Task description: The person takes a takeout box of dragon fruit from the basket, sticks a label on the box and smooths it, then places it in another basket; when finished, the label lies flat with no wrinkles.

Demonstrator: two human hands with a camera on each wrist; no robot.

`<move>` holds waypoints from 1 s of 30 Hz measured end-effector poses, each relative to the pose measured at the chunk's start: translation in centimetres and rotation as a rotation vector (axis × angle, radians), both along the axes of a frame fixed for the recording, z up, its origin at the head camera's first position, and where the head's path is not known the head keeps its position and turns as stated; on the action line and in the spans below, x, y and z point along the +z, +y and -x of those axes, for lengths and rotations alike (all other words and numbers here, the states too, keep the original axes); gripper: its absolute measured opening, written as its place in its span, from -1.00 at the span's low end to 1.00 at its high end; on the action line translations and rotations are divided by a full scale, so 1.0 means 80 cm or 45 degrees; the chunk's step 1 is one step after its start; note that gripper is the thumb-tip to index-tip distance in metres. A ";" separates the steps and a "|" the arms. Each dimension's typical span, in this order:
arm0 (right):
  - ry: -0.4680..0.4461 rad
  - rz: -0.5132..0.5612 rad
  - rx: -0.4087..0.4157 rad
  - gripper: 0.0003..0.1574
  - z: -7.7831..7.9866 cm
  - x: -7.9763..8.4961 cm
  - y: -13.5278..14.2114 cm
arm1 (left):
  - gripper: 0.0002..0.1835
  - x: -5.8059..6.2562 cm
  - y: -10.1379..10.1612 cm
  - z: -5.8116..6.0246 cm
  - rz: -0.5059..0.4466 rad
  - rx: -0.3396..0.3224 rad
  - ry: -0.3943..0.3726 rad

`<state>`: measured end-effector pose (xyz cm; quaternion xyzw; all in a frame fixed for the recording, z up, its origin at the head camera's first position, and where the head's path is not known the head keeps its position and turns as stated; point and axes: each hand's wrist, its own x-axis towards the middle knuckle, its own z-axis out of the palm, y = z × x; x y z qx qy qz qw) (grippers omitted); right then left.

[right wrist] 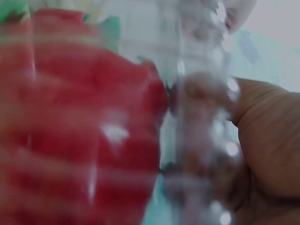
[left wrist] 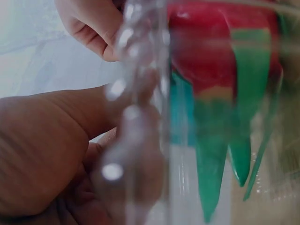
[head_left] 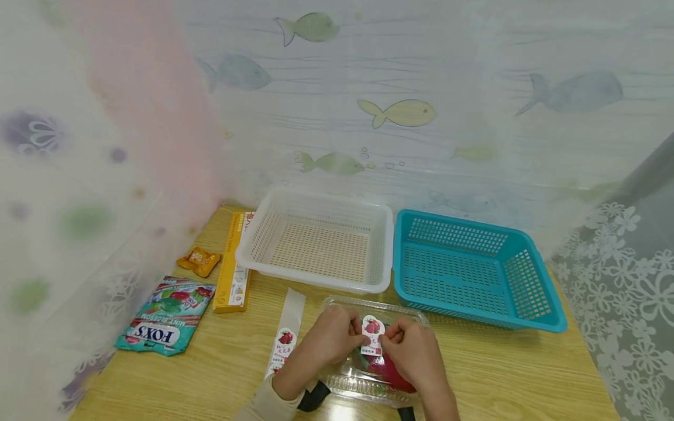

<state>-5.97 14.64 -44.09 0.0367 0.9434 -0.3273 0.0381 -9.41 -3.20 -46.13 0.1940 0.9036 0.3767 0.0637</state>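
A white sticker (head_left: 372, 334) printed with red fruit is pinched at its left edge by my left hand (head_left: 335, 332) and at its right edge by my right hand (head_left: 417, 354). Both hands are at a clear plastic clamshell box (head_left: 355, 387), the sticker over its lid. How far the sticker touches the lid I cannot tell. Inside the box lies a red dragon fruit (head_left: 394, 374) with green tips, seen through the plastic in both wrist views. Beside my left forearm lies a strip of stickers (head_left: 288, 327) on white backing.
Behind the box stand a white basket (head_left: 316, 280) and a blue basket (head_left: 474, 313). Toward the left lie a yellow carton (head_left: 230, 286), a small orange packet (head_left: 199, 261) and a teal FOX'S candy bag (head_left: 165, 316). Patterned curtains hang behind and at both sides of the wooden table (head_left: 505, 374).
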 end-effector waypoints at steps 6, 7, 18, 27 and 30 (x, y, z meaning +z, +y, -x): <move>-0.037 0.027 0.076 -0.81 -0.002 0.003 0.003 | -0.68 0.001 -0.001 0.000 -0.002 -0.004 0.012; -0.040 0.031 0.086 -0.81 -0.003 0.004 0.004 | -0.68 0.001 -0.001 0.000 -0.005 -0.004 0.016; -0.039 0.048 0.162 -0.73 -0.006 0.001 0.007 | -0.66 0.002 -0.003 -0.004 -0.045 -0.017 -0.089; -0.033 0.040 0.224 -0.71 -0.006 0.001 0.009 | -0.65 0.001 -0.004 -0.008 -0.032 -0.013 -0.104; -0.031 0.043 0.225 -0.71 -0.007 0.000 0.009 | -0.66 0.001 -0.004 -0.008 -0.036 -0.011 -0.107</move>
